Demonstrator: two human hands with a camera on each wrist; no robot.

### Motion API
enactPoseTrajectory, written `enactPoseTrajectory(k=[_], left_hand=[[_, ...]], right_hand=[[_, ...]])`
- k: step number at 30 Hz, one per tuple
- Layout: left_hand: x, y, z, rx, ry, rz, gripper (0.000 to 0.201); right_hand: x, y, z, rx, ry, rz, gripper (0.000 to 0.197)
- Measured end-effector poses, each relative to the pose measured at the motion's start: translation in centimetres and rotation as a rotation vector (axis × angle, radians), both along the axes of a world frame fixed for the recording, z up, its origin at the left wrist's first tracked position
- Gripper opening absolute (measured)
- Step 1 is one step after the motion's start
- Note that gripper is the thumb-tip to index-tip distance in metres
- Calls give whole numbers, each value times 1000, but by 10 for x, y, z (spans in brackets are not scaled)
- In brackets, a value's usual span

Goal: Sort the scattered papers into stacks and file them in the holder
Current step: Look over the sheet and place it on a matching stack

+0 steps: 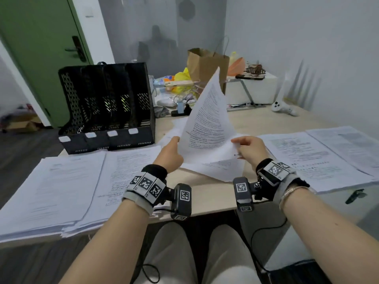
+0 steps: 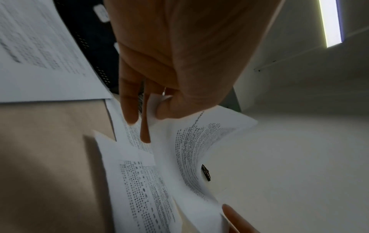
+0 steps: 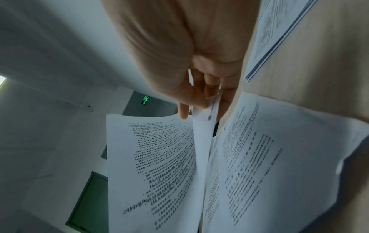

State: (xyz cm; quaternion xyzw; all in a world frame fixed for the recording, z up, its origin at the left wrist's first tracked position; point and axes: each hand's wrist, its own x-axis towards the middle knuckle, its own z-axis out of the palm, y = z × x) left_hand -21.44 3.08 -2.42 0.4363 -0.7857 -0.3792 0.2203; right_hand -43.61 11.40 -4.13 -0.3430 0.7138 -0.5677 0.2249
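From the head camera, the left hand (image 1: 171, 154) and the right hand (image 1: 249, 147) together hold a white printed sheet of paper (image 1: 207, 117) lifted above the pale wooden tabletop (image 1: 207, 198), its far corner curling up. The right thumb and fingers pinch its near right edge; the left hand grips the left edge, though its fingers are hidden behind the page. A loose pile of white sheets (image 1: 221, 167) lies just beneath. Sorted white paper stacks sit on the left (image 1: 61, 189) and on the right (image 1: 313, 158). The black perforated metal file holder (image 1: 106, 107) stands at the back left, its four slots apparently unfilled; their bottoms cannot be seen.

In the left wrist view, the left fingers (image 2: 129, 100) and thumb close on the sheet's edge, with more printed pages fanned below. Motion blur makes the text unreadable.

In the right wrist view, the right fingers (image 3: 183, 108) pinch a paper edge (image 3: 209, 113); whether one sheet or several is caught there is hard to tell.

The risk, as I judge it: the bowed sheet could crease or slip from such a light pinch, or a second page could cling and land in the wrong stack. The near left stack overhangs the tabletop edge and might slide off if nudged.
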Motion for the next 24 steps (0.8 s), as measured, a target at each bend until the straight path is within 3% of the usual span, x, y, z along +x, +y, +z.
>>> enactPoseTrajectory(k=[9,15,17,20,24], left_hand=[[45,3,-16,114,66,67,57],[65,-13,-10,186,184,197,81],[67,-18,-8,189,77,130,75],[65,-23,-12,199,-93,78,49],[65,-30,-21,166,-196,170,38]], right_hand=[[37,-22,13,2,46,136,39],[69,-26,27,1,71,300,42],[74,-26,30,-13,57,321,43],[75,-27,30,-35,23,302,39],[66,-27,28,8,-25,153,8]])
